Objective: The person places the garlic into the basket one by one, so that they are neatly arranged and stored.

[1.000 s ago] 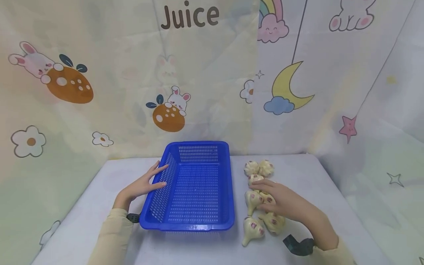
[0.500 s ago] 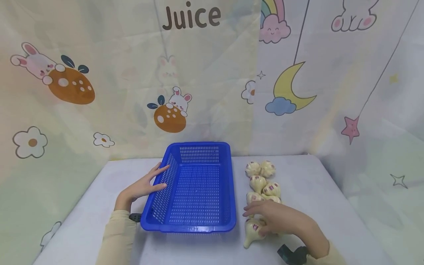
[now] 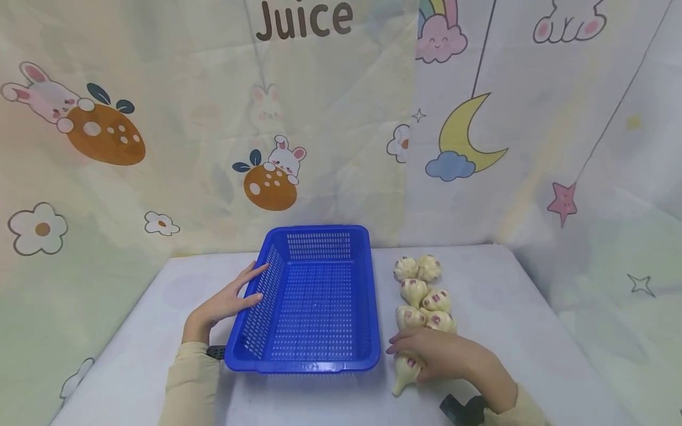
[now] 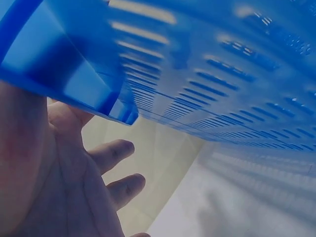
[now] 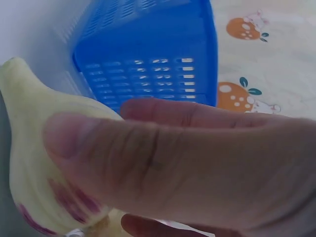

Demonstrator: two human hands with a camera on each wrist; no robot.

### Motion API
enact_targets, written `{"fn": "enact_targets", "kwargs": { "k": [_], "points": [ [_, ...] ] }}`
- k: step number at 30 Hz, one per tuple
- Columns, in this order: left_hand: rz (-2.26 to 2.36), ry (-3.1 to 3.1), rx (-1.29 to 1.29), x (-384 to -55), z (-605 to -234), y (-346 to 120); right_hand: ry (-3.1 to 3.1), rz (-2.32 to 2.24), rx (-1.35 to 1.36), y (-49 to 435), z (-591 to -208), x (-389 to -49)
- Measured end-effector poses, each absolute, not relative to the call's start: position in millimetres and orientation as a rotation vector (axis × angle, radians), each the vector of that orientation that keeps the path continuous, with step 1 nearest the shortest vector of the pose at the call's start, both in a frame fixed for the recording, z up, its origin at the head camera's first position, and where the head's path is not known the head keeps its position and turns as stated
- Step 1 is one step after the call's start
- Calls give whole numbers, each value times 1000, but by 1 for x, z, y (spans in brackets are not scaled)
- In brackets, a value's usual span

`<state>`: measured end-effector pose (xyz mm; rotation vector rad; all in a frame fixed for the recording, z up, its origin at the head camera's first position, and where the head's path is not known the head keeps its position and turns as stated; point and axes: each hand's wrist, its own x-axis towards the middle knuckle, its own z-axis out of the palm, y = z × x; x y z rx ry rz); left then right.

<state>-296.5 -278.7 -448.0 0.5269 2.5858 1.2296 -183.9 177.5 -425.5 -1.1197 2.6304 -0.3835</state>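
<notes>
- Cream with purple streaks, the garlic bulb sits between the thumb and fingers of the right hand, which are clamped on its sides. It is just right of the near corner of the blue basket, stem toward the person; whether it is off the surface I cannot tell.
- The thumb lies flat on a rounded, smooth-looking side. If that hold is shallow, the bulb could twist loose and roll away from the basket.
- On the basket's left rim rests the left hand, fingers spread apart: thumb and forefinger reach over the edge, others hang loosely below it on the outside. An uneven push here could slide or tilt the basket, which looks light.
- To the right of the basket, beyond the right hand, six other bulbs show in a loose double row, several touching. A stray knuckle could knock one into its neighbours; the hand may hide more.
- Under the basket spreads a white table. With no barrier on the bulbs' far side from the basket, a knocked one might travel to the edge.
- Behind the basket hangs printed cloth, unlikely to interfere.
</notes>
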Motion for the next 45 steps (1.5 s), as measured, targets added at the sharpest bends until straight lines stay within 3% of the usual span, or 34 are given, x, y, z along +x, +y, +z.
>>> {"fn": "enact_targets", "kwargs": {
  "k": [45],
  "points": [
    [1380, 2544, 488, -283, -452, -284, 2619, -447, -1172, 178, -436, -189]
  ]
}}
